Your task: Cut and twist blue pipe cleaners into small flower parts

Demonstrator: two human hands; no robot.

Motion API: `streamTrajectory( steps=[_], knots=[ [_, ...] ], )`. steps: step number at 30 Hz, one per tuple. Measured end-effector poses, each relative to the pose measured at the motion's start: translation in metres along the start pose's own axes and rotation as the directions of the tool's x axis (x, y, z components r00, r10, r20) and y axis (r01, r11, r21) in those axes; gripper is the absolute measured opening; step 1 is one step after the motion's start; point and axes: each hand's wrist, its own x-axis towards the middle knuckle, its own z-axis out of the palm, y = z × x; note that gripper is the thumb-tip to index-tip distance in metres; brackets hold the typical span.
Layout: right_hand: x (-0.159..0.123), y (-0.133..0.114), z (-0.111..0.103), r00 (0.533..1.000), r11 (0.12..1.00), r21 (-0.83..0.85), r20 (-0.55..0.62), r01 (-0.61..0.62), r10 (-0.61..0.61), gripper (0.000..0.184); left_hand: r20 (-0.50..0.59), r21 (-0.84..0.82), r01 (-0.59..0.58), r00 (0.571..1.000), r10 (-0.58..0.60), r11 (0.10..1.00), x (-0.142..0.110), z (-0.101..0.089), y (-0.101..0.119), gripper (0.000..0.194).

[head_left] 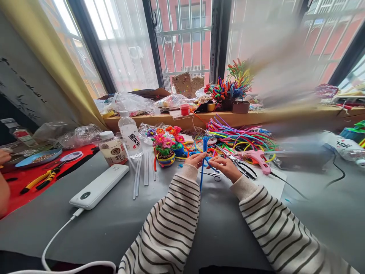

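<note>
Blue pipe cleaners (205,144) are bunched upright between my hands, with a strand hanging down below. My left hand (195,160) is closed around the bunch from the left. On the right, my right hand (226,166) pinches a blue pipe cleaner that bends out from the bunch. Beneath my hands lies a small pair of scissors (217,177), partly hidden. Larger scissors (247,170) with black handles rest just right of my right hand, beside a pink glue gun (261,160).
Potted pipe-cleaner flowers (165,152) stand left of my hands, near clear glue sticks (146,169), a water bottle (129,135) and a white power bank (99,187). Colourful pipe cleaners (242,133) pile up behind. Another person's arm (3,182) shows at far left, near yellow-black pliers (42,180).
</note>
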Motion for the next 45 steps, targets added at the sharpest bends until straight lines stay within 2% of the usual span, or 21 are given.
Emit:
streamTrajectory(
  steps=[3, 5, 9, 15, 18, 21, 25, 33, 38, 43, 45],
  knots=[
    [0.002, 0.002, -0.005, 0.998, 0.996, 0.058, -0.005, -0.067, 0.067, 0.029, 0.022, 0.189, 0.023, 0.999, -0.028, 0.982, -0.001, 0.001, -0.004, 0.016],
    [0.003, 0.004, -0.004, 0.993, 0.989, 0.088, -0.008, -0.119, 0.121, 0.030, 0.016, 0.240, 0.012, 1.000, -0.017, 0.971, 0.000, 0.001, -0.008, 0.017],
    [0.003, 0.005, -0.001, 0.980, 0.962, 0.187, 0.021, -0.197, 0.196, 0.030, 0.012, 0.243, 0.017, 1.000, -0.021, 0.970, 0.000, 0.001, -0.010, 0.019],
    [0.002, 0.003, 0.002, 0.975, 0.929, 0.307, -0.018, -0.205, 0.221, 0.024, 0.068, 0.239, 0.048, 0.996, -0.066, 0.970, -0.001, 0.001, -0.005, 0.026],
    [0.003, 0.004, 0.002, 0.977, 0.939, 0.279, -0.010, -0.202, 0.213, 0.024, 0.019, 0.291, -0.045, 0.999, 0.041, 0.956, -0.002, 0.003, -0.003, 0.025],
    [0.003, 0.004, 0.002, 0.978, 0.947, 0.249, 0.011, -0.206, 0.210, 0.024, -0.021, 0.334, -0.179, 0.980, 0.197, 0.926, -0.001, 0.003, -0.003, 0.021],
    [0.003, 0.003, 0.003, 0.976, 0.953, 0.213, 0.017, -0.217, 0.218, 0.025, 0.009, 0.378, -0.243, 0.966, 0.259, 0.893, -0.002, 0.003, -0.006, 0.016],
    [0.003, 0.004, 0.003, 0.977, 0.952, 0.229, -0.021, -0.201, 0.211, 0.026, -0.037, 0.366, -0.217, 0.968, 0.247, 0.905, -0.006, 0.007, -0.001, 0.014],
    [0.003, 0.006, 0.003, 0.976, 0.955, 0.218, -0.031, -0.203, 0.215, 0.025, -0.026, 0.339, -0.274, 0.954, 0.300, 0.900, -0.006, 0.007, -0.001, 0.019],
    [0.002, 0.004, 0.003, 0.977, 0.959, 0.190, 0.005, -0.212, 0.215, 0.027, 0.007, 0.408, -0.162, 0.985, 0.175, 0.898, -0.007, 0.008, -0.003, 0.019],
    [0.002, 0.003, 0.000, 0.976, 0.958, 0.187, 0.039, -0.218, 0.215, 0.026, -0.023, 0.366, -0.136, 0.988, 0.155, 0.921, -0.006, 0.008, -0.002, 0.018]
  ],
)
